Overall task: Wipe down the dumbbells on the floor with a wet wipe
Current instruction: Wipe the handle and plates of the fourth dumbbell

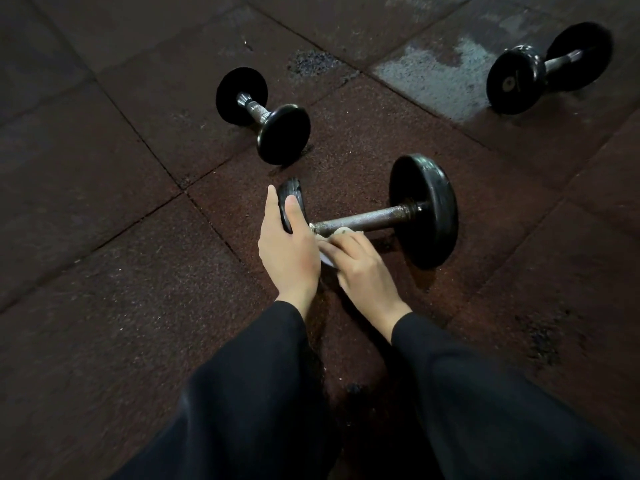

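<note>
The nearest dumbbell [374,216] lies left-to-right; the left hand [289,244] grips its left plate, the right hand [360,265] pinches a wipe [327,259] at the bar.

No text, label, brand, number or sign is showing legibly anywhere in this view; the end plate of the far right dumbbell [512,83] is carrying a small pale round mark at its centre, but it is reading as too small and blurred to make out any letters or figures
</note>
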